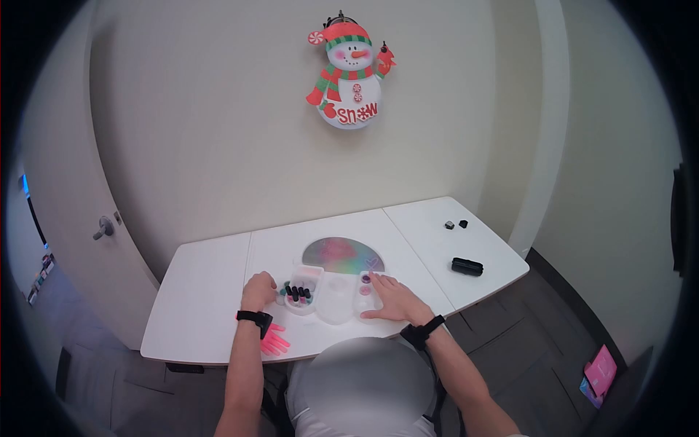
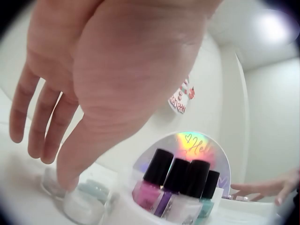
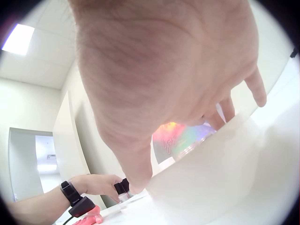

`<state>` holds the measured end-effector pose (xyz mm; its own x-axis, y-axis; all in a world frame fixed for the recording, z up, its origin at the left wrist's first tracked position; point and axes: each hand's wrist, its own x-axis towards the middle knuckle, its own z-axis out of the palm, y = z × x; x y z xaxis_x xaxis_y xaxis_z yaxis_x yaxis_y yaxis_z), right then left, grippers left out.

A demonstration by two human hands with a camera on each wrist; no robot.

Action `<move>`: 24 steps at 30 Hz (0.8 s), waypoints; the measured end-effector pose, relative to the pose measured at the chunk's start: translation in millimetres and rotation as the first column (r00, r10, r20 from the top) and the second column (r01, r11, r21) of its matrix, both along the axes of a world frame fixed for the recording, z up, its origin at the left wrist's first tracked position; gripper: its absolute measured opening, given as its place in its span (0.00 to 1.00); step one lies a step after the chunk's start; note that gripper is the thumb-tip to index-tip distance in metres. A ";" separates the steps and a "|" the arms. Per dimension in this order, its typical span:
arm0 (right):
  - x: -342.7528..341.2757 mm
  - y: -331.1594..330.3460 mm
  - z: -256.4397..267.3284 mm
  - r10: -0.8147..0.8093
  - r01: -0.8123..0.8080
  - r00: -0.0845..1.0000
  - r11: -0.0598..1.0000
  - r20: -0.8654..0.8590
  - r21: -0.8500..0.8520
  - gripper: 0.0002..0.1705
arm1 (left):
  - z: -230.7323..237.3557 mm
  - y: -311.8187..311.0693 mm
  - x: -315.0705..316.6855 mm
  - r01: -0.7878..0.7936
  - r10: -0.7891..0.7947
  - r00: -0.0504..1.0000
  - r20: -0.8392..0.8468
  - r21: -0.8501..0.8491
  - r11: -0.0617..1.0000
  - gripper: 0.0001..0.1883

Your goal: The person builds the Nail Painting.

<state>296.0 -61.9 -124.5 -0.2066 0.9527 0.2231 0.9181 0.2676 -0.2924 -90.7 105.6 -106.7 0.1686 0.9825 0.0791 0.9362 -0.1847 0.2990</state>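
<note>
A white organizer (image 1: 337, 306) stands on the table, its half-round iridescent mirror (image 1: 342, 255) at the back. Nail polish bottles (image 2: 187, 187) with black caps fill its left compartment. Just left of that compartment, my left hand (image 1: 258, 291) reaches down with long, loosely bent fingers. Its thumb tip is right at a small clear round jar (image 2: 84, 206) among other small pieces. My right hand (image 1: 399, 300) spreads over the organizer's right compartment, thumb at the near side and fingertips at the far side. Purple (image 1: 365, 279) and pink (image 1: 365, 290) round pots sit there beside the fingers.
A pink rubbery hand shape (image 1: 275, 340) lies at the table's front edge by the left wrist. To the right are a black case (image 1: 467, 266) and two small dark objects (image 1: 456, 224). A snowman decoration (image 1: 351, 76) hangs on the wall behind.
</note>
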 end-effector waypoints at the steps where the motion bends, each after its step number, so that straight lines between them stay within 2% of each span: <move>1: -0.7 0.3 -0.6 0.012 -0.011 1.000 1.000 -0.004 0.011 0.75 | 2.6 -2.1 -0.8 0.014 -0.014 1.000 -0.008 -0.005 1.000 0.16; 4: -1.2 -0.7 0.2 0.004 -0.004 1.000 1.000 -0.002 -0.005 0.76 | 11.4 -13.4 2.3 0.016 -0.016 1.000 -0.009 -0.002 1.000 0.11; 6: -0.6 -1.2 -1.1 0.001 -0.001 1.000 1.000 -0.008 -0.004 0.75 | 25.5 -21.9 4.6 -0.065 0.067 0.997 -0.046 0.040 0.997 0.10; 7: -0.2 -0.4 -1.9 0.004 -0.004 1.000 1.000 -0.014 -0.001 0.75 | 43.1 -32.0 7.7 -0.059 0.061 0.997 -0.052 0.041 0.997 0.10; 9: 1.4 4.7 -1.5 0.005 -0.005 1.000 1.000 -0.002 0.009 0.74 | 82.9 -60.3 24.2 -0.022 0.024 1.000 -0.008 0.166 0.986 0.12; 10: -0.3 3.3 -5.1 0.012 -0.012 1.000 1.000 0.013 0.010 0.73 | 90.4 -72.9 34.8 -0.012 0.016 1.000 -0.027 0.156 0.988 0.12; 11: -2.6 -0.1 -2.7 0.004 -0.004 1.000 1.000 -0.003 0.000 0.73 | 94.8 -86.1 49.8 0.180 -0.197 0.979 0.046 0.251 0.951 0.12; 12: -4.6 -4.3 5.4 0.009 -0.009 1.000 1.000 -0.004 -0.018 0.71 | 93.6 -98.5 67.4 0.348 -0.407 0.907 0.105 0.355 0.868 0.13; 14: -6.4 -8.8 6.0 0.012 -0.012 1.000 0.999 0.003 -0.038 0.70 | 84.7 -122.2 108.8 0.502 -0.545 0.804 0.240 0.217 0.837 0.15; 17: -5.4 -5.6 7.2 0.015 -0.015 1.000 0.999 -0.006 -0.045 0.74 | 48.3 -130.9 148.0 0.544 -0.581 0.800 0.150 0.229 0.807 0.16; 19: -6.2 -12.3 6.8 0.017 -0.008 0.991 0.998 0.135 -0.065 0.80 | 36.3 -136.1 161.0 0.563 -0.601 0.793 0.099 0.256 0.786 0.15; 20: -6.1 -11.7 1.0 0.012 -0.004 0.991 0.998 0.130 -0.068 0.80 | 33.8 -139.5 163.8 0.568 -0.605 0.791 0.097 0.252 0.783 0.15; 22: -6.1 -7.1 -8.9 0.004 -0.002 0.998 1.000 0.070 -0.024 0.84 | 31.4 -144.9 167.7 0.558 -0.571 0.820 -0.049 0.292 0.777 0.14; 24: -5.0 -4.4 -13.8 0.002 0.000 0.998 1.000 0.068 -0.031 0.84 | 26.5 -146.5 170.5 0.563 -0.555 0.823 -0.117 0.287 0.775 0.14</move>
<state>291.0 -66.3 -138.3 -0.2214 0.9586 0.1792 0.9358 0.2605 -0.2375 79.9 -40.9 -80.2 0.6868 0.6438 0.3373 0.6465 -0.7532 0.1213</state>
